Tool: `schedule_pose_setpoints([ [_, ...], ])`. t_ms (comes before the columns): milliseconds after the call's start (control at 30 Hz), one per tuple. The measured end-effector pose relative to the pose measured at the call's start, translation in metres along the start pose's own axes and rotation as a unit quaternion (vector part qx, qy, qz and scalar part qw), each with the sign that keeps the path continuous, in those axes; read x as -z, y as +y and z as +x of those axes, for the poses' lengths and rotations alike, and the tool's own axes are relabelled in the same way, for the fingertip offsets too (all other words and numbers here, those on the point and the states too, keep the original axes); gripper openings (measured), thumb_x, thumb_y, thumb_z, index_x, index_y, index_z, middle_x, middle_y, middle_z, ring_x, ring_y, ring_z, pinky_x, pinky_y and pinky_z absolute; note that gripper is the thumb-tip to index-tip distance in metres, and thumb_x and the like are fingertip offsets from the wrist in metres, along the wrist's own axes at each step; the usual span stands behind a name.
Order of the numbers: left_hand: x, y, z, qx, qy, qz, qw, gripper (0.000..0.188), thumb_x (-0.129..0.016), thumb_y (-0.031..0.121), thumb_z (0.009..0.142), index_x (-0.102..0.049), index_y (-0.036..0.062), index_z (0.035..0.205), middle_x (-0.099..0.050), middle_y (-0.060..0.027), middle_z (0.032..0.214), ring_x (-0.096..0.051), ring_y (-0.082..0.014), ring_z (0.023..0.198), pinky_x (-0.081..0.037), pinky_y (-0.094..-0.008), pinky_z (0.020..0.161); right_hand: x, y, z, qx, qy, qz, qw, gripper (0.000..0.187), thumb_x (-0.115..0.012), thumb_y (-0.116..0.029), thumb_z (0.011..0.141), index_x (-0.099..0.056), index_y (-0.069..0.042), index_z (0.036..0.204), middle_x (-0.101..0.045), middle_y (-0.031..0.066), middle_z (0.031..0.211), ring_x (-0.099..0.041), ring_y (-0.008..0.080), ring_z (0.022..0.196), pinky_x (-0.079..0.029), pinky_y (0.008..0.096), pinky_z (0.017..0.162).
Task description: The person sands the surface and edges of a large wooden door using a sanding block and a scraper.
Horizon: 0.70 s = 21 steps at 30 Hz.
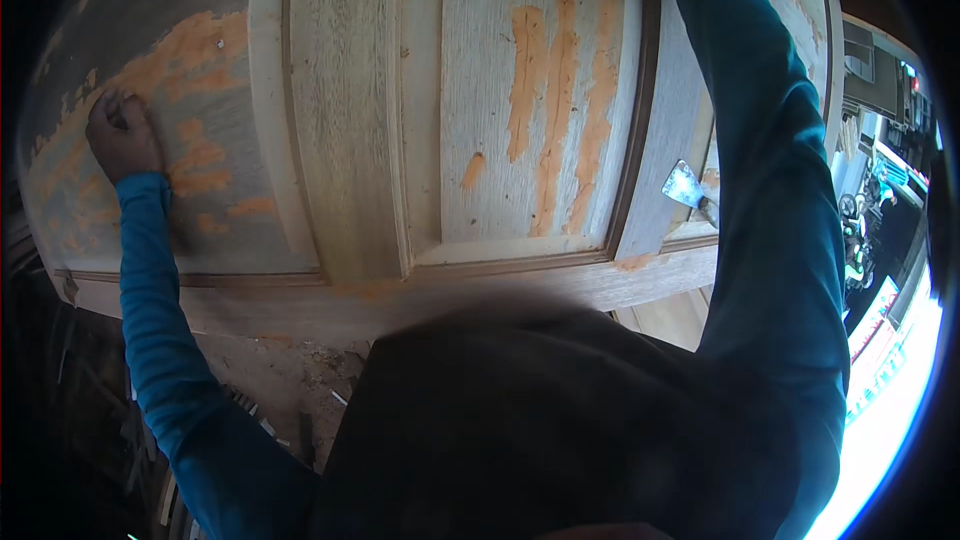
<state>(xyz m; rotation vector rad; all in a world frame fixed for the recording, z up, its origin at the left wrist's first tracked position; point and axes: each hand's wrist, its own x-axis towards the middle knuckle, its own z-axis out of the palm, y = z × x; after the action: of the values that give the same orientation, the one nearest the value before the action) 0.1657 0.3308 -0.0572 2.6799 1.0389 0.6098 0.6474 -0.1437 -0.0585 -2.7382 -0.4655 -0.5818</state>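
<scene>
A large wooden panelled door [345,140] lies before me, with patches and streaks of orange filler [560,90] on its panels. My left hand [125,135] rests at the far left panel, over an area smeared with filler. Its fingers are curled in toward the thumb, and what they hold, if anything, is hidden. My right arm reaches up along the right side and out past the top edge, so that hand is out of sight. A putty knife [686,185] with a broad metal blade lies on the door beside my right forearm, its handle partly covered by the sleeve.
Below the door the ground [265,365] shows debris and wood scraps. Dark piled strips of wood sit at the lower left. Beyond my right arm is a bright opening with a motorcycle [855,240] and other blurred things. My dark-clothed torso covers the lower middle.
</scene>
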Motion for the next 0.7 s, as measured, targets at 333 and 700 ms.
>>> schedule_pose_setpoints([
  [333,-0.012,-0.013,0.007,0.032,0.010,0.066,0.997,0.051,-0.063,0.044,0.095,-0.063,0.0104,0.134,-0.059,-0.0167,0.133,-0.061,-0.0322,0.120,-0.050,-0.0443,0.106,0.233,-0.062,-0.348,0.035,-0.090,0.077,0.992,0.014,-0.068,-0.007,0.092,-0.071,-0.003,0.105,-0.059,0.0177,0.106,-0.061,0.0351,0.096,-0.051,0.0454,0.083],
  [700,-0.016,-0.015,0.009,0.010,0.032,0.082,0.996,0.047,-0.066,0.041,0.092,-0.067,0.0126,0.130,-0.064,-0.0144,0.129,-0.062,-0.0323,0.120,-0.049,-0.0430,0.106,0.253,-0.053,-0.365,-0.024,-0.038,0.108,0.993,0.014,-0.070,-0.006,0.090,-0.071,-0.002,0.103,-0.063,0.0167,0.098,-0.061,0.0359,0.093,-0.050,0.0451,0.083],
])
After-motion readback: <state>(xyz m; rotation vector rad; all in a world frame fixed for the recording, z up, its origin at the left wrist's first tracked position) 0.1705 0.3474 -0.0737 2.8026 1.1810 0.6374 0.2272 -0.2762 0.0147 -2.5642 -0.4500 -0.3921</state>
